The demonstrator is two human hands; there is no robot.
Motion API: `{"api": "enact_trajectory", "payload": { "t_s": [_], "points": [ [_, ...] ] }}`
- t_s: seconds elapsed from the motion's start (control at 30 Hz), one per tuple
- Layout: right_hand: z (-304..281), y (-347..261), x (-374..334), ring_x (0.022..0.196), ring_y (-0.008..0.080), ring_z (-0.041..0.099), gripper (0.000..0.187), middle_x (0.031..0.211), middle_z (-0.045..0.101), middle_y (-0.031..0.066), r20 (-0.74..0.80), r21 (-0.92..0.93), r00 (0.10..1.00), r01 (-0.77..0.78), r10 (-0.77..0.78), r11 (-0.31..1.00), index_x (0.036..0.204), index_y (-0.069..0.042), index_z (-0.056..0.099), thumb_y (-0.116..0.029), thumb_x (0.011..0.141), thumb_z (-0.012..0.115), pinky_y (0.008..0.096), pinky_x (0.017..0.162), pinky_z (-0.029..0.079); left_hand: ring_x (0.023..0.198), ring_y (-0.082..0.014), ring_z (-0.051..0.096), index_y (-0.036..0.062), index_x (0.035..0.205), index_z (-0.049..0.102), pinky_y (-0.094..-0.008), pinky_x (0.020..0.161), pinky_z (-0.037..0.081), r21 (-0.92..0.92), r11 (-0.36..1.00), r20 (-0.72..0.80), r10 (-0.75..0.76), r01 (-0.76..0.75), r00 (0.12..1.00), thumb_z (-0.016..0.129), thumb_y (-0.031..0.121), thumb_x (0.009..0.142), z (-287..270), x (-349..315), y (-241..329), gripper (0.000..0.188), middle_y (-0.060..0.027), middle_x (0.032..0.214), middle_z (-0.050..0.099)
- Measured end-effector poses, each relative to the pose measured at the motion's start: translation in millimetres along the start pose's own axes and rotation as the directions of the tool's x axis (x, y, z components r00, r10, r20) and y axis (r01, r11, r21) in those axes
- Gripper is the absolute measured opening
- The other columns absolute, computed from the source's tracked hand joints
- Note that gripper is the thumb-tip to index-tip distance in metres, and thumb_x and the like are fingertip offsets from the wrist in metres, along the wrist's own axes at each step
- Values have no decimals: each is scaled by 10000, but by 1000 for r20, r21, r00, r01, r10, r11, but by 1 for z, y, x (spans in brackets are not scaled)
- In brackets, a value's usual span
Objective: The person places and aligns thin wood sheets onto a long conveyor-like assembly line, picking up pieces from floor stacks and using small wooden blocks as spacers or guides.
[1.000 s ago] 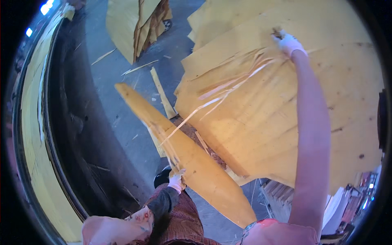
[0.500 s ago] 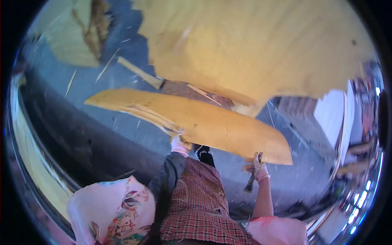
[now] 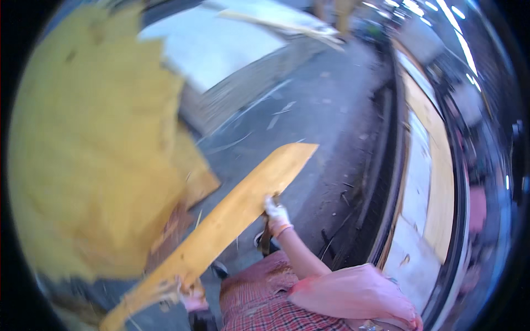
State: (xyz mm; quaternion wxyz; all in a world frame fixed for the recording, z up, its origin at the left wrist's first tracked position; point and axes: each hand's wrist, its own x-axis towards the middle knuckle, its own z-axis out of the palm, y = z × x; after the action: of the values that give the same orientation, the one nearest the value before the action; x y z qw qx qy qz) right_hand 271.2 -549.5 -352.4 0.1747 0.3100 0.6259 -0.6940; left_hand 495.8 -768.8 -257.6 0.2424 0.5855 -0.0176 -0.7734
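A long, narrow sheet of yellow-brown wood veneer [image 3: 229, 215] runs slantwise in front of me, from the lower left up to a pointed far end. My left hand [image 3: 191, 297], in a pale glove, is closed on its near edge, where the wood is splintered. Farther along the same edge, my right hand [image 3: 276, 214], gloved too, grips the veneer. A dark, slim tool [image 3: 266, 238] sticks out below the right hand; blur hides its exact kind.
At the left lies a large stack of yellow veneer sheets [image 3: 94, 165] with ragged edges. Beyond it stands a pile with a white top [image 3: 221, 47]. Splinters lie on the grey floor [image 3: 309, 105]. Along the right runs a dark-railed bed with boards [image 3: 417, 171] on it.
My view has swung to the right, so the veneer stack now sits at the left. The veneer sheet, held in both hands, has turned from crosswise to slanting away, its right end farther off.
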Motion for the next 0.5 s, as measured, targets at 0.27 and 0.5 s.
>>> {"api": "enact_trajectory", "payload": {
  "t_s": [0.27, 0.5],
  "points": [
    [-136, -265, 86, 649, 154, 533, 241, 738, 561, 51, -86, 359, 949, 313, -303, 879, 927, 13, 548, -145, 750, 592, 289, 559, 438, 698, -161, 559, 54, 1119, 485, -278, 593, 474, 282, 532, 707, 447, -798, 548, 513, 213, 838, 141, 5, -175, 324, -105, 928, 583],
    [-343, -477, 80, 561, 53, 506, 210, 781, 575, -19, -618, 207, 535, 817, -576, 538, 925, -89, 586, -167, 744, 655, 184, 412, 369, 822, -194, 557, 52, 1226, 422, -299, 644, 471, 459, 640, 871, -186, -616, 455, 524, 217, 812, 343, -31, -408, 457, -138, 1052, 550]
  ]
}}
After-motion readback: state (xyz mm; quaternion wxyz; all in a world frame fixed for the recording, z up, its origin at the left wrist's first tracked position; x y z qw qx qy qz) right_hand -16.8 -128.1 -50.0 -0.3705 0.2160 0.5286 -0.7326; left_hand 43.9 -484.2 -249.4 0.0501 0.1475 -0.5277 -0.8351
